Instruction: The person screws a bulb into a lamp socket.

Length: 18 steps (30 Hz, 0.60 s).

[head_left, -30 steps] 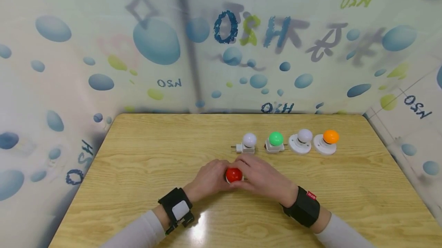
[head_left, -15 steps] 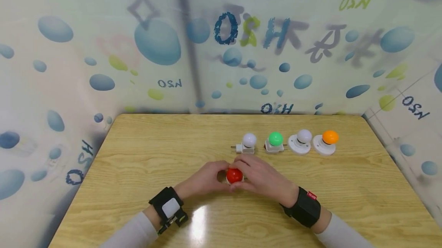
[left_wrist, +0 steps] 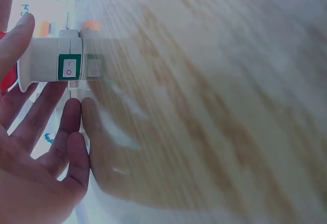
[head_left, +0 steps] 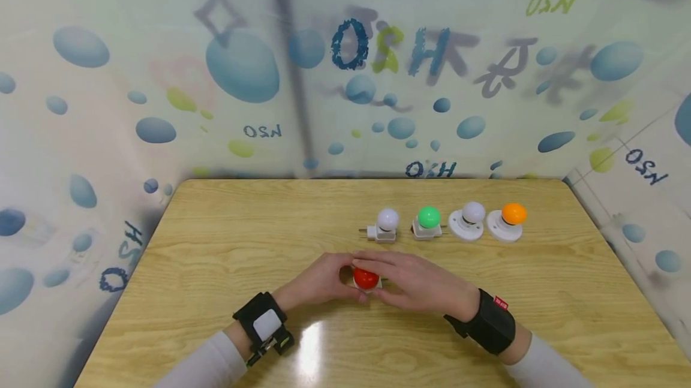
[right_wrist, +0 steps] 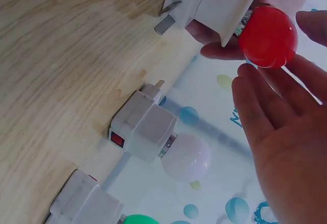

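Observation:
A red round bulb (head_left: 366, 279) stands upright in a white plug-in lamp socket (left_wrist: 42, 59) at the front middle of the wooden table. On the socket's side, a green-framed rocker switch (left_wrist: 69, 67) shows in the left wrist view. Two flat metal prongs (right_wrist: 167, 17) stick out from it in the right wrist view. My left hand (head_left: 322, 280) holds the socket between thumb and curved fingers. From the right, my right hand (head_left: 418, 283) reaches over the bulb with its fingers fairly straight and thumb spread, fingertips right at the red globe.
Behind my hands stands a row of lamps: a white bulb in a plug-in socket (head_left: 385, 227), a green bulb (head_left: 429, 217) in another, then a white bulb (head_left: 473, 212) and an orange bulb (head_left: 513, 213) on round white bases. A patterned wall sheet (head_left: 243, 70) rises behind the table (head_left: 243, 214).
My left wrist has shifted slightly left while its fingers stay at the socket. My right hand has loosened from the red bulb, its fingers straightening and its wrist moving a little right.

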Motion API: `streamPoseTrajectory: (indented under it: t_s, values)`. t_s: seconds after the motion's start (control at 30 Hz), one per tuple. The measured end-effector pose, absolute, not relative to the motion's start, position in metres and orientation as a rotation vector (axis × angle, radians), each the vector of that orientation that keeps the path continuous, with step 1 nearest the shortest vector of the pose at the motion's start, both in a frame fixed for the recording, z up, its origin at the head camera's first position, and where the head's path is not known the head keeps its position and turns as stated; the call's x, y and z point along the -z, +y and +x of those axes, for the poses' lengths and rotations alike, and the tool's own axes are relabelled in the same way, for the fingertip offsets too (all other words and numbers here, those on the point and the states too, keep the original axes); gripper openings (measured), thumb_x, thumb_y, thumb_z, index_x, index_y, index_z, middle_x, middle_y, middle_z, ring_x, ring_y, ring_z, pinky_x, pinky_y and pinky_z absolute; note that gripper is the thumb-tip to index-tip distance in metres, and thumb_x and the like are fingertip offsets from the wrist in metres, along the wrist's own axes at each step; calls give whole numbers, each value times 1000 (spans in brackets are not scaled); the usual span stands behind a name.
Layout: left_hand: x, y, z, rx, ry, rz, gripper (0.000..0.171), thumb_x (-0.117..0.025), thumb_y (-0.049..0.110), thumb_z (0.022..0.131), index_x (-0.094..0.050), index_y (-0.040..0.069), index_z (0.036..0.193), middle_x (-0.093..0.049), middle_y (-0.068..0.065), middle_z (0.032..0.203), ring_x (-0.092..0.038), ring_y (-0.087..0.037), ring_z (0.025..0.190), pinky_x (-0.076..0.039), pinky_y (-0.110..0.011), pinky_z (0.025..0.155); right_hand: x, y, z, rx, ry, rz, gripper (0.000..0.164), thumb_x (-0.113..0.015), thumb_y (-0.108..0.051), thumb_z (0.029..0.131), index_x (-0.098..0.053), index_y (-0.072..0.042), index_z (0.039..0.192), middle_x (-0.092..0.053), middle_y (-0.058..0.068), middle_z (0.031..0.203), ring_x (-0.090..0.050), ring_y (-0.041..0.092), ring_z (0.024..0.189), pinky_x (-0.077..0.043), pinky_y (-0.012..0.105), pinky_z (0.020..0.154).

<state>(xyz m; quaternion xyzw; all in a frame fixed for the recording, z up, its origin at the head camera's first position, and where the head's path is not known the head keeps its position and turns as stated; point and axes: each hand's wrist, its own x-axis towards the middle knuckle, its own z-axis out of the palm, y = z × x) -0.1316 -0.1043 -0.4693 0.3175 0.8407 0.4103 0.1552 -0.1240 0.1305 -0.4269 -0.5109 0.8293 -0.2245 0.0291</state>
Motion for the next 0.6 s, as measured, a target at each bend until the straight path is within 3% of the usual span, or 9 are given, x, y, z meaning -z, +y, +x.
streamPoseTrajectory:
  t_s: [0.17,0.33,0.47,0.6]
  values:
    - [468,-104,-131,-1193,2397,902,53,-80,34,75,-64,17,123,-66,12,111,-59,-4,97,-48,-29,88,427,130,-125,641,2555,-1632,50,-61,-20,94,-50,-12,142,-46,1,146,-46,15,129,-42,31,99]
    - [467,-104,-131,-1214,2385,871,40,-80,33,75,-69,19,111,-67,15,98,-58,-9,84,-49,-25,74,429,130,-126,674,2569,-1648,45,-63,-20,93,-55,-11,137,-53,1,138,-50,14,124,-44,30,98]
    - [466,-103,-131,-1214,2396,872,35,-81,33,74,-71,20,105,-66,16,89,-57,-11,78,-48,-22,69,432,128,-127,726,2606,-1657,43,-66,-25,91,-58,-10,130,-58,1,130,-53,13,117,-45,30,96]
    - [467,-103,-132,-1201,2429,886,38,-82,30,74,-72,16,107,-68,14,92,-59,-7,79,-50,-22,73,436,124,-128,758,2684,-1670,42,-70,-35,86,-60,-11,119,-60,-3,115,-54,9,104,-48,26,89]
